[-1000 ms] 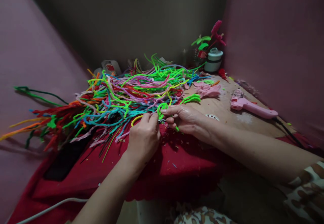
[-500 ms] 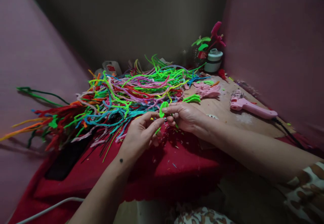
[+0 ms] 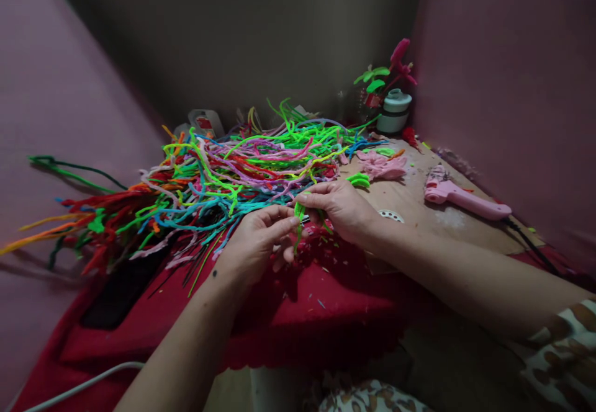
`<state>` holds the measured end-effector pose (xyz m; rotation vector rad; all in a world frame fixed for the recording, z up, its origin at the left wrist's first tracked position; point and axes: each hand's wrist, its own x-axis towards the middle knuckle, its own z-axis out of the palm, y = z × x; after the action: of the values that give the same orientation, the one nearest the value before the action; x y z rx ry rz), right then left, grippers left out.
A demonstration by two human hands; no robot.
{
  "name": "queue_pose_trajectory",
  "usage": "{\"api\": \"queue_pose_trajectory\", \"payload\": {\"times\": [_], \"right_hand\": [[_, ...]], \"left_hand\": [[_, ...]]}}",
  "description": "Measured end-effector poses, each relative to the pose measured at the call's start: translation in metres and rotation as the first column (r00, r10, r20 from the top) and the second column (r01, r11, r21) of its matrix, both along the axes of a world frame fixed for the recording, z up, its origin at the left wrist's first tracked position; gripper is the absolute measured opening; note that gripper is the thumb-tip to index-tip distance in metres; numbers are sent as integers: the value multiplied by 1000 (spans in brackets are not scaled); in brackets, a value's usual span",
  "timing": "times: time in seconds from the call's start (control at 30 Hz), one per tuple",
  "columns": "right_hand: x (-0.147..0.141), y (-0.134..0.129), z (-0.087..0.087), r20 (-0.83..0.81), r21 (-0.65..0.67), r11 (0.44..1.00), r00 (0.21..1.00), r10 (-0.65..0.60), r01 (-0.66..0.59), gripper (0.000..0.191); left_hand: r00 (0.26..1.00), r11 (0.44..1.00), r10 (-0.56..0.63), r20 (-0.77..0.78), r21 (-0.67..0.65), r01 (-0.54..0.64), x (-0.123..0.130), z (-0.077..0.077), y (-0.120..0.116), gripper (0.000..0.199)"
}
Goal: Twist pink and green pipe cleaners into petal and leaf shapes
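Note:
Between both hands is a bright green fuzzy stem, bent, with its ends hanging down. My left hand pinches it between thumb and forefinger from the left. From the right, my right hand pinches its upper part. A small shiny metal piece shows between the hands; which hand holds it I cannot tell. Just behind the hands lies a large heap of coloured fuzzy stems.
On the board at right lie a pink glue gun, pink fuzzy pieces and green pieces. A lidded jar stands behind. A dark flat object lies on the red cloth.
The green loop held between the fingers has changed shape, and its ends now hang down. My right hand has turned slightly, and a shiny metal piece shows more clearly between the hands.

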<state>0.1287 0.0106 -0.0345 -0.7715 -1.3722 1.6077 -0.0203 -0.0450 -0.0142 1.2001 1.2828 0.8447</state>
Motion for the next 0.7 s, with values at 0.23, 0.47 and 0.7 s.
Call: {"api": "queue_pose_trajectory", "payload": {"times": [0.23,0.47,0.7], "right_hand": [[2,-4,12,46,-19,997,996,77,-76,16],[4,2,5,166,-1,975,961,221,-224,17],[2,-1,5,-209,-7,987,965,158,-163,18]], "left_hand": [[987,982,126,100,127,-138,-4,-5,4,19],[980,975,154,129,144,-172,-11,1,2,19],[975,937,223,16,273,-219,-4,3,-3,9]]}}
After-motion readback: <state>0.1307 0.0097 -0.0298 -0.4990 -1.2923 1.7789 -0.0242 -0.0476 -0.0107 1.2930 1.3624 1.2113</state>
